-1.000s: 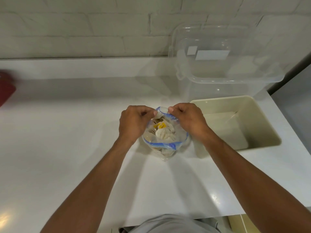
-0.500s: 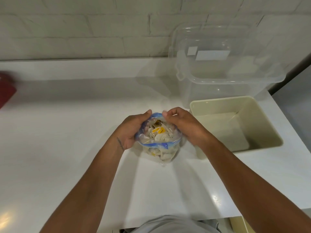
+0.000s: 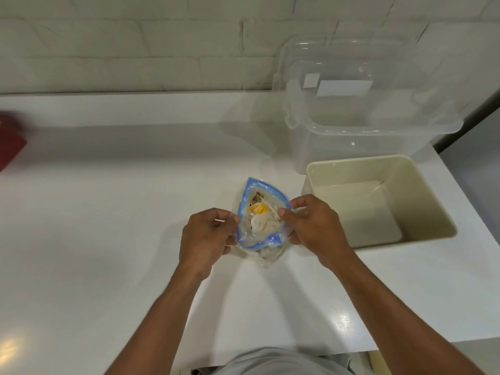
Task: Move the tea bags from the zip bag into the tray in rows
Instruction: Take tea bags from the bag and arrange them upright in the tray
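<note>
Now both hands (image 3: 263,234) pinch the zip bag (image 3: 244,209) open beside the tray (image 3: 422,196)

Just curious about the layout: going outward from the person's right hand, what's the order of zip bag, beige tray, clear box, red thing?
1. zip bag: pinched by the right hand.
2. beige tray: just to its right.
3. clear box: behind the tray.
4. red thing: far left of the head view.
</note>
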Demonstrator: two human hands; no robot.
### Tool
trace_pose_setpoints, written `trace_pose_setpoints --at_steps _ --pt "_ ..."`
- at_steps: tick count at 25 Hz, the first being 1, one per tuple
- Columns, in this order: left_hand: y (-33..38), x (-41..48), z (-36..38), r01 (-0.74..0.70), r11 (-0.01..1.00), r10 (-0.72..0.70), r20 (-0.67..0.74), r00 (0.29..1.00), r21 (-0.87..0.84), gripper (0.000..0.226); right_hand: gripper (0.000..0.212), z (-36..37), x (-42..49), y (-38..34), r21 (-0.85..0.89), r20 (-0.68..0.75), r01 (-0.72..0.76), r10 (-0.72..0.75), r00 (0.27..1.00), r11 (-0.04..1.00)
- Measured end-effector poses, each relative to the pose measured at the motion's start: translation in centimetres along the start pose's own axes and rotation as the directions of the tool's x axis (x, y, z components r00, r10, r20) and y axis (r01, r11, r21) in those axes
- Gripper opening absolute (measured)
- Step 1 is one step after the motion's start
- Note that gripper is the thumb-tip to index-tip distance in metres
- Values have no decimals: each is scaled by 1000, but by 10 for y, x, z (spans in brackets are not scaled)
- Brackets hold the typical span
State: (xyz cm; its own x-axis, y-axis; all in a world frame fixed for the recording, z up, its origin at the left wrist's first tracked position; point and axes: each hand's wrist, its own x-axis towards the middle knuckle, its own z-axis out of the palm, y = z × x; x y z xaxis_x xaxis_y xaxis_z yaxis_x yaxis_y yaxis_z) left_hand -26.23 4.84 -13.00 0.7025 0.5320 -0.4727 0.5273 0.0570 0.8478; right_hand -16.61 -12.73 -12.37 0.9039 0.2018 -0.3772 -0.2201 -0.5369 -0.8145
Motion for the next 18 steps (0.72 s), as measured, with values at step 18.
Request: trace_pose_setpoints --at_steps 18 --pt "-4 -1 20 289 792 -227 181 957 -538 36 32 46 7 21 724 389 -493 304 870 482"
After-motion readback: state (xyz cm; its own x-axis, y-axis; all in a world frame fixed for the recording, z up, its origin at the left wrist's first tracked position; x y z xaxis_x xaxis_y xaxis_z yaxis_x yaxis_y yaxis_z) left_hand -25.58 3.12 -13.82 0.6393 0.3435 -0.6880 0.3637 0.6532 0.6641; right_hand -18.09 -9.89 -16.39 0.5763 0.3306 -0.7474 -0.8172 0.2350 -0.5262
